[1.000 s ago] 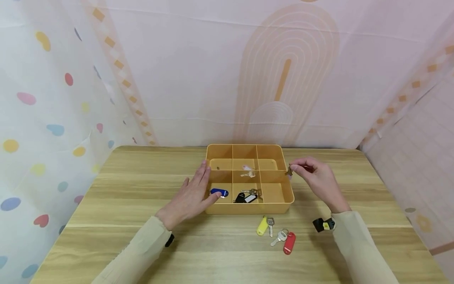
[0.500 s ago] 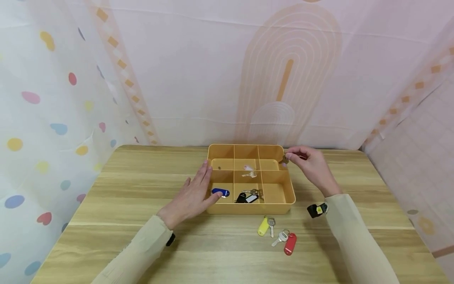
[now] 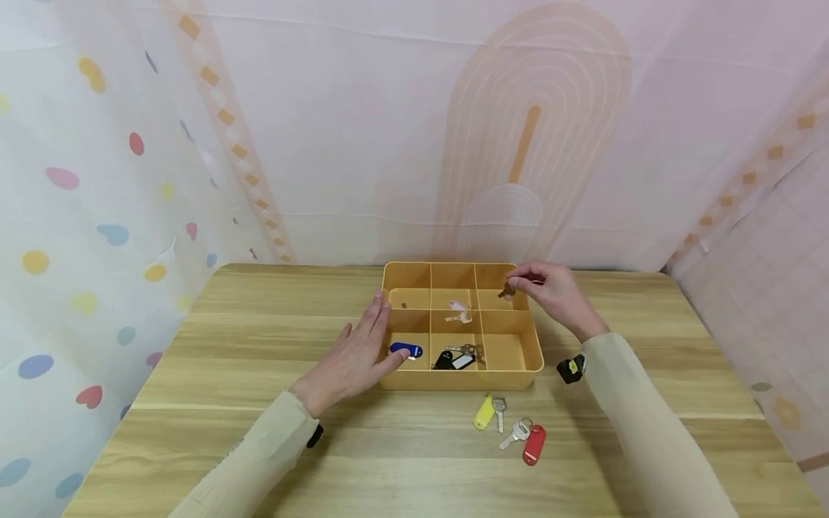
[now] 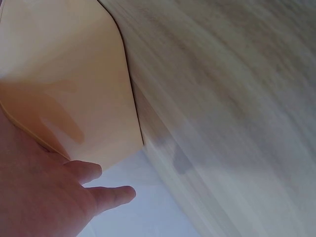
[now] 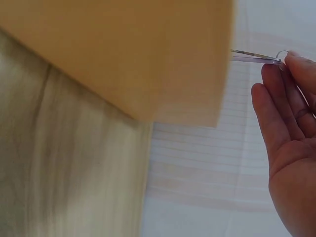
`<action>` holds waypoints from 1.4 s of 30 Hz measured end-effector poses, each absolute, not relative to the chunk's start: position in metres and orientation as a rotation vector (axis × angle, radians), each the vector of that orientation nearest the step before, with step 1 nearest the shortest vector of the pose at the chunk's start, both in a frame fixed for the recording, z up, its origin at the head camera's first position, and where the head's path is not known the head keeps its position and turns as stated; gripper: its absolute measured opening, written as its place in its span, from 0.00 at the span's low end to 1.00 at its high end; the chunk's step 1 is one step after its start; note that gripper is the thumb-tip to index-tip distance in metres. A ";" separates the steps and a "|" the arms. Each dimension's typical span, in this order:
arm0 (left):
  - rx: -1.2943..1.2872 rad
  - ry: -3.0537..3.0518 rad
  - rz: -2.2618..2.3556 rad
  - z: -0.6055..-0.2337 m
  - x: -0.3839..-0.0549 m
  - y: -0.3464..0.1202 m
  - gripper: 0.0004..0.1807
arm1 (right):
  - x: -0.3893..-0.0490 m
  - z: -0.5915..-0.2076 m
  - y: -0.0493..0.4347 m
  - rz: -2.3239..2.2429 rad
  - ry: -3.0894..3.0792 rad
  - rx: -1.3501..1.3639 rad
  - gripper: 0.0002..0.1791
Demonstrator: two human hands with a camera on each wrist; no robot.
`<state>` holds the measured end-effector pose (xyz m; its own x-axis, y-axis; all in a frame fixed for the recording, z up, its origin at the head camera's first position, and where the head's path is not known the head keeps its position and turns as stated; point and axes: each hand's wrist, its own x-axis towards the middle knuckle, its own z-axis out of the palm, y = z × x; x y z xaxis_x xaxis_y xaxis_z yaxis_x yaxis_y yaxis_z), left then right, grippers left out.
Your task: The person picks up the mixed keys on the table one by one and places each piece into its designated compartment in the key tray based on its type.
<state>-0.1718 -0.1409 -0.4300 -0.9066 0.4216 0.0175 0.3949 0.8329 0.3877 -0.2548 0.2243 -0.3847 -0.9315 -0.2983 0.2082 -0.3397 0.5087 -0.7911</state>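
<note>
A yellow-orange divided box (image 3: 453, 380) stands on the wooden table. My left hand (image 3: 352, 356) rests on its left wall, fingers straight along the side and thumb over the front left compartment. Above the back right compartment, my right hand (image 3: 558, 296) pinches a key (image 3: 506, 291) with a pale purple tag by its ring. The right wrist view shows the tag (image 5: 249, 59) and key pointing over the box wall, thumb and fingertips at the ring. A blue key tag (image 3: 406, 350) lies in the front left compartment. The front middle one holds a black key tag (image 3: 444, 360) and a key (image 3: 461, 350).
In front of the box lie a yellow key tag (image 3: 483, 414) with a key (image 3: 499, 412), and a red key tag (image 3: 534, 444) with a key (image 3: 516, 434). A pink tag (image 3: 456, 305) and its key (image 3: 460, 317) are at the middle divider. A patterned curtain (image 3: 363, 144) hangs behind.
My right hand has moved left with the key, from outside the box's right wall to over the back right compartment. My left hand stays at the left wall.
</note>
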 end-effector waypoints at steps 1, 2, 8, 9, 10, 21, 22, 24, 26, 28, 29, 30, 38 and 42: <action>0.656 2.942 0.602 -0.430 -0.172 -0.141 0.52 | -0.256 -0.386 0.223 1.422 -2.695 0.579 0.10; 0.655 2.942 0.603 -0.430 -0.171 -0.141 0.52 | -0.258 -0.388 0.222 1.413 -2.699 0.584 0.10; 0.655 2.935 0.593 -0.430 -0.171 -0.142 0.52 | -0.263 -0.401 0.218 1.316 -2.715 0.556 0.09; 0.656 2.934 0.594 -0.431 -0.171 -0.142 0.52 | -0.264 -0.403 0.218 1.296 -2.717 0.556 0.09; 0.658 2.931 0.599 -0.431 -0.171 -0.141 0.52 | -0.264 -0.404 0.217 1.270 -2.719 0.560 0.09; 0.664 2.927 0.617 -0.430 -0.173 -0.140 0.52 | -0.263 -0.411 0.219 1.124 -2.746 0.621 0.12; 0.663 2.925 0.619 -0.430 -0.173 -0.140 0.52 | -0.263 -0.411 0.220 1.107 -2.756 0.626 0.14; 0.661 2.927 0.620 -0.430 -0.173 -0.140 0.52 | -0.263 -0.412 0.221 1.070 -2.777 0.638 0.17; 0.660 2.928 0.623 -0.431 -0.173 -0.140 0.51 | -0.263 -0.413 0.222 1.041 -2.790 0.649 0.21; 0.662 2.931 0.629 -0.431 -0.173 -0.140 0.51 | -0.262 -0.414 0.224 1.035 -2.799 0.653 0.24; 0.663 2.931 0.630 -0.431 -0.173 -0.141 0.51 | -0.262 -0.414 0.225 1.033 -2.802 0.655 0.26; 0.664 2.931 0.631 -0.431 -0.173 -0.141 0.51 | -0.261 -0.414 0.225 1.027 -2.804 0.659 0.28; 0.664 2.931 0.628 -0.431 -0.174 -0.143 0.51 | -0.242 -0.410 0.233 1.211 -2.784 0.602 0.36; 0.663 2.930 0.615 -0.432 -0.173 -0.145 0.52 | -0.227 -0.407 0.238 1.372 -2.724 0.516 0.33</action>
